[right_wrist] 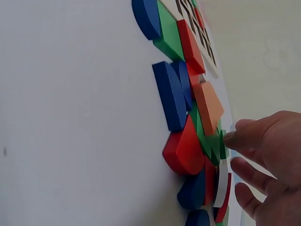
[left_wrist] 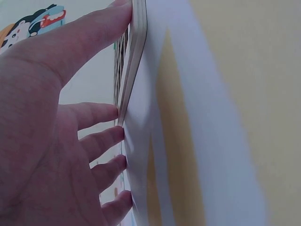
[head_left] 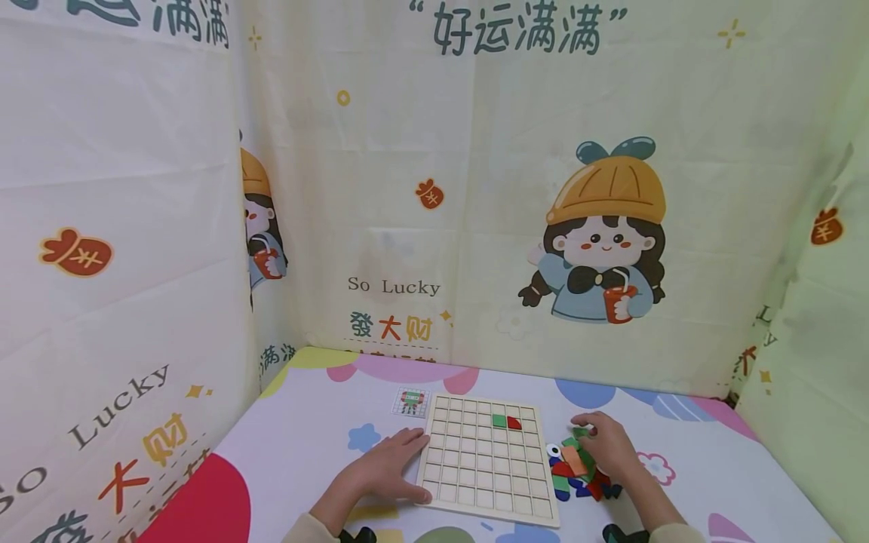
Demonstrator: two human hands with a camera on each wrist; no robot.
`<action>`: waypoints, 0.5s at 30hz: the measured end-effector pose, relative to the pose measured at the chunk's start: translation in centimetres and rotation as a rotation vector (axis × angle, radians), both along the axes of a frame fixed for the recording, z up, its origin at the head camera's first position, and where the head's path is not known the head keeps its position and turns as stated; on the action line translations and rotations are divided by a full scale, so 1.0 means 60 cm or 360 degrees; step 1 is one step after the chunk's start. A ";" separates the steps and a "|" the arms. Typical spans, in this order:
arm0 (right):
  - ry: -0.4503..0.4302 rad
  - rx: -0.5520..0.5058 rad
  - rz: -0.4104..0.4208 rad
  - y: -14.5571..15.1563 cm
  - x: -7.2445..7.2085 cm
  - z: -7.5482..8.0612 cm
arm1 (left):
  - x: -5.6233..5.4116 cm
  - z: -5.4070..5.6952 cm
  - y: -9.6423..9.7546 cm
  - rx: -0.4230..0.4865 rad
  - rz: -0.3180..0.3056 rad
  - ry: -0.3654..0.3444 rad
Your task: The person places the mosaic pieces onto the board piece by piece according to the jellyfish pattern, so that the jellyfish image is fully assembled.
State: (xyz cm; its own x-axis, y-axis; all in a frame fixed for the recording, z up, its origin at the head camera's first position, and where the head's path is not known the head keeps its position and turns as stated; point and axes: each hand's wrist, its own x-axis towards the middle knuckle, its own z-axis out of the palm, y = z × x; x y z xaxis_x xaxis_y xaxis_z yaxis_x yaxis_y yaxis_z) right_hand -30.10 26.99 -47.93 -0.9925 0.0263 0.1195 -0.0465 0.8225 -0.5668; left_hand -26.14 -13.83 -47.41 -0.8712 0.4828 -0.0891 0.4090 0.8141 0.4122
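Note:
In the head view my left hand lies spread along the left edge of a wooden grid board. Its thumb touches the near left corner, and the left wrist view shows the fingers fairly straight beside the board's edge. A green square and a red rounded piece sit side by side in the board's upper cells. Right of the board, my right hand is over a pile of coloured blocks, pinching a small green block at its fingertips; its exact shape is partly hidden.
The loose pile includes an orange block, a red rounded block and a blue block, several overlapping. A picture card lies beside the board's far left corner. Printed cloth walls surround the patterned table.

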 end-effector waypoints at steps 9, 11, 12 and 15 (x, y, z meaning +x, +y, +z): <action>-0.0091 0.0017 -0.0078 0.013 -0.002 -0.001 | -0.001 -0.001 0.000 -0.0006 -0.0004 0.0012; -0.0091 0.0022 -0.0074 0.014 -0.003 0.000 | -0.002 -0.002 0.000 -0.0007 -0.0003 0.0007; -0.0088 0.0027 -0.0068 0.014 -0.003 0.000 | -0.002 -0.002 0.000 -0.0008 -0.0002 0.0006; -0.0087 0.0027 -0.0054 0.014 -0.003 0.002 | -0.003 -0.001 0.000 -0.0007 0.0000 -0.0001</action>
